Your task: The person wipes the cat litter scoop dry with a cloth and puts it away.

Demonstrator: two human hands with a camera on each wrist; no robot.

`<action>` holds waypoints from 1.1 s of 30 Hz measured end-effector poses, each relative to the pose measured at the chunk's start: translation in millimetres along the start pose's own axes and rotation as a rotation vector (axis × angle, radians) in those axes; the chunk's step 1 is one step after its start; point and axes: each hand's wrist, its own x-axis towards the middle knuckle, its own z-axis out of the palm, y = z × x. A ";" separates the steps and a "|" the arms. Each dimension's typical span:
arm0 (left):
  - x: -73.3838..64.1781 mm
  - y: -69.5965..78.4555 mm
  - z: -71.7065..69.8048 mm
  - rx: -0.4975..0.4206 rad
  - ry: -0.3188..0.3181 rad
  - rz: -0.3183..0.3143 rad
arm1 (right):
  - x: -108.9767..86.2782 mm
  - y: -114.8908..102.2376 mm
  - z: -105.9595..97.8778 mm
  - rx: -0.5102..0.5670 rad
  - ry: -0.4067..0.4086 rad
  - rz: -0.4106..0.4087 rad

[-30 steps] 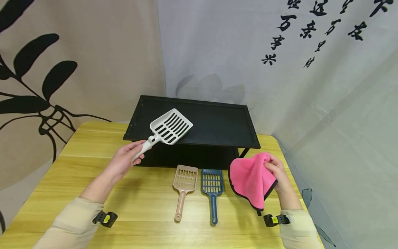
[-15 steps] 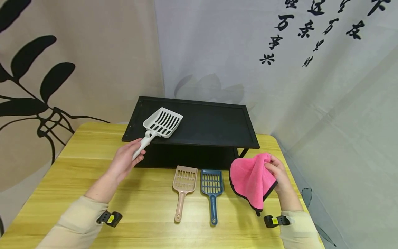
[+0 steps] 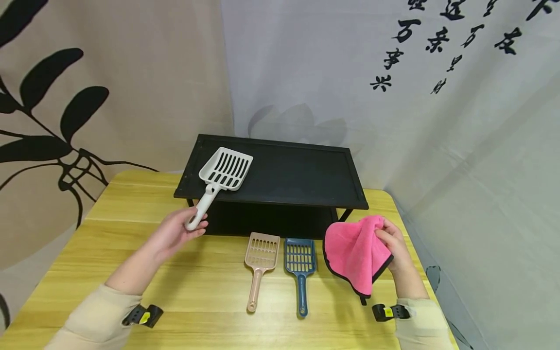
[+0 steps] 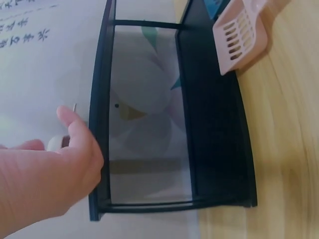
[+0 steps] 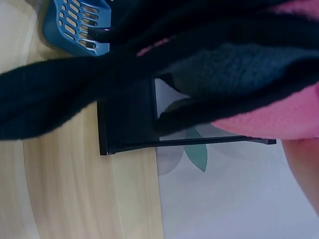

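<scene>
the left hand grips the white scoop low on its handle, with the scoop's head over the left side of the black shelf. it might tip if the fingers get loose, since they hold just the end. the pale pink scoop and the blue scoop lie on the table. last, the pink cloth, pinched in the right hand, might bump the blue scoop if it swings.

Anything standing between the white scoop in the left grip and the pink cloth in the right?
Possibly the black rack: in the head view, it crosses the straight line from white scoop to pink cloth, though depth is unclear. The beige scoop and blue scoop lie below that line.
</scene>
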 end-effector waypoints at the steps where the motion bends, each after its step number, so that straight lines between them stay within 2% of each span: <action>1: -1.4 -0.3 -1.2 0.020 -0.019 -0.007 | -0.5 0.0 -0.4 0.005 -0.001 -0.004; 5: -5.4 -0.3 -4.1 0.073 -0.090 -0.034 | -1.8 0.5 -1.1 0.013 -0.007 -0.010; 9: -4.5 0.4 -1.8 0.048 -0.111 -0.043 | -2.2 2.2 -1.4 0.008 -0.017 0.000; 17: 4.8 -0.2 9.8 -0.015 -0.032 -0.014 | -3.4 7.0 -1.4 -0.024 -0.005 0.013; 23: 12.0 -0.1 10.9 -0.063 0.032 0.000 | 1.1 5.7 2.2 -0.111 0.057 0.052; 28: 13.7 0.8 11.7 -0.080 0.033 0.001 | 3.3 3.0 3.1 -0.113 0.079 0.039; 33: 9.8 1.1 11.3 -0.119 0.000 -0.021 | 6.0 4.3 -0.1 -0.100 0.041 0.029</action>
